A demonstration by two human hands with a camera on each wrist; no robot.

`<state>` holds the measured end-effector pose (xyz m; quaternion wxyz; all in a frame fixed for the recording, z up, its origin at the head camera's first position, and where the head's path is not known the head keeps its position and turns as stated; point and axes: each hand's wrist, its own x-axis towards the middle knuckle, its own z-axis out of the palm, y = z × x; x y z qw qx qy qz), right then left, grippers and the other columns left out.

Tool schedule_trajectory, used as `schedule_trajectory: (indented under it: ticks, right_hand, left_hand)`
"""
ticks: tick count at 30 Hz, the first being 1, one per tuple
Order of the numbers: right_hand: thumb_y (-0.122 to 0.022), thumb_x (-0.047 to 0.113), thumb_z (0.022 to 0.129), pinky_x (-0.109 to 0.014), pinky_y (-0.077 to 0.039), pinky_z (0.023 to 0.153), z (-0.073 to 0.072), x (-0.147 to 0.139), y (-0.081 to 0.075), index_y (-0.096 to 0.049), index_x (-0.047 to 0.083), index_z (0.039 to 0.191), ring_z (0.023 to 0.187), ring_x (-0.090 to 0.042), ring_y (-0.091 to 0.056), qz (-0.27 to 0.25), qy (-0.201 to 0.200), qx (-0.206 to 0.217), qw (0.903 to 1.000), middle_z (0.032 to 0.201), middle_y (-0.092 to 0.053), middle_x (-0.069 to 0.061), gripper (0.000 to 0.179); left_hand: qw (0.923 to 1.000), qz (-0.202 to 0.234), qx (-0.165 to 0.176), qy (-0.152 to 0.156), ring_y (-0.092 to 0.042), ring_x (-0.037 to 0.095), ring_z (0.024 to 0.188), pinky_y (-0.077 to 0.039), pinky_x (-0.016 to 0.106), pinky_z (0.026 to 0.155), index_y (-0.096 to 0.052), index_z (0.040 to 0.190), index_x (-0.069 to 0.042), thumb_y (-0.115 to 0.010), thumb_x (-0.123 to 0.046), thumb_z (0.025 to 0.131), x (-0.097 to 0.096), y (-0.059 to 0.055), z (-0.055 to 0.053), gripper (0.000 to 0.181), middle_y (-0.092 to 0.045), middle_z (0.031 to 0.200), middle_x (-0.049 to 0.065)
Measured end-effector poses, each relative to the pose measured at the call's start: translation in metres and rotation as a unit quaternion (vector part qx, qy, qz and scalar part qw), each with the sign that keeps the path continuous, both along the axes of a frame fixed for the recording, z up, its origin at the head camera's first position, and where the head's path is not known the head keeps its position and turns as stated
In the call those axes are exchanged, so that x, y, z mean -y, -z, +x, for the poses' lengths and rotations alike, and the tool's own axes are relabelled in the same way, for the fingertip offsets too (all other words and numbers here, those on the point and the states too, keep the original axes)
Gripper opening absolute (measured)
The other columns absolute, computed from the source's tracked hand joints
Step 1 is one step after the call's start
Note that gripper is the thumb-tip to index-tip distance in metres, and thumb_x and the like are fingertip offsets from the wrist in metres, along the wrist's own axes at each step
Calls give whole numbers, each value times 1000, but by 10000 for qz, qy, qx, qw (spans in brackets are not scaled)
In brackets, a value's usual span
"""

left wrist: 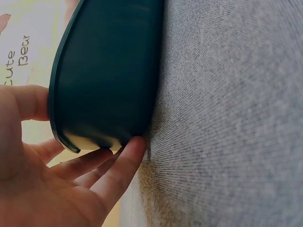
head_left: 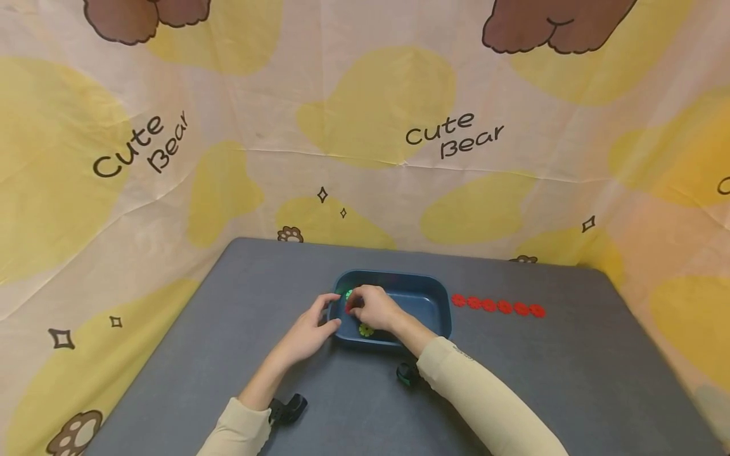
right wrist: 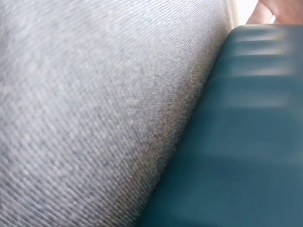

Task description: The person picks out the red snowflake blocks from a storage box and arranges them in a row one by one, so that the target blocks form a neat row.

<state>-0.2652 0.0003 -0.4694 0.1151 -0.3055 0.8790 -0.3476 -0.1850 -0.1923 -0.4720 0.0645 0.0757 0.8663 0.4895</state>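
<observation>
A dark blue rectangular tray (head_left: pixel 424 282) stands on the table. My left hand (head_left: pixel 308 329) holds its left end, fingers and thumb spread around the corner. In the left wrist view, fingertips of the left hand (left wrist: pixel 71 189) touch the tray's outer wall (left wrist: pixel 109 71). My right hand (head_left: pixel 373 307) reaches inside the tray's left part, fingers bent down and pinching a small red piece (head_left: pixel 348 308), mostly hidden by them. A green piece (head_left: pixel 349 294) lies just behind these fingers, and a yellow-green flower-shaped disc (head_left: pixel 365 330) lies in front of them.
To the tray's right, several red flower-shaped discs (head_left: pixel 504 307) form a row on the grey table (head_left: pixel 570 367). A patterned cloth (head_left: pixel 365 126) hangs behind and at the sides. The right wrist view shows mainly the tray's outer wall (right wrist: pixel 246 142) and tabletop (right wrist: pixel 94 118).
</observation>
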Motion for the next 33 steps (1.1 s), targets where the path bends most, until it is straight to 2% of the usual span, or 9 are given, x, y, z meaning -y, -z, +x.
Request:
schedule_trajectory:
  ticks: [7, 12, 17, 25, 33]
  right_hand:
    - [-68, 4, 94, -36, -55, 84, -1, -2, 0, -74, 5, 108, 95, -18, -64, -3, 167, -97, 9998, 105, -69, -4, 15]
    - [-69, 4, 93, -38, -55, 86, -1, -2, 0, -74, 3, 110, 95, -20, -63, 22, 237, -12, 9997, 107, -68, -7, 17]
    - [-76, 10, 91, -40, -54, 90, -3, 0, 3, -75, 5, 109, 97, -20, -62, 171, 212, -119, 9996, 105, -67, -5, 19]
    - [-80, 19, 89, -32, -54, 76, -1, 6, 4, -76, 8, 108, 81, -12, -62, 488, 214, -164, 9984, 89, -68, 3, 22]
    - [-80, 18, 88, -33, -53, 74, 1, 8, 0, -76, 8, 103, 76, -12, -60, 637, 139, -118, 9978, 83, -66, 4, 18]
  left_hand:
    - [9999, -98, -47, -90, -43, 44, 140, -37, 64, 109, -43, 149, -16, -58, -19, 102, -1, 0, -1, 50, -43, 153, 23]
    - [9999, -92, -39, -109, -44, 44, 139, -37, 64, 109, -43, 149, -17, -59, -19, 102, -1, 0, -1, 50, -44, 153, 23]
    - [9999, -63, -47, -93, -43, 43, 140, -37, 63, 109, -43, 149, -17, -59, -19, 102, -1, 0, -1, 50, -44, 153, 23]
    - [9999, -65, -54, -67, -42, 43, 141, -36, 63, 110, -43, 149, -16, -58, -21, 102, 0, 1, -1, 50, -43, 154, 22]
    - [9999, -68, -42, -85, -45, 45, 138, -37, 64, 108, -43, 149, -16, -58, -20, 102, -1, 0, 0, 49, -43, 153, 22]
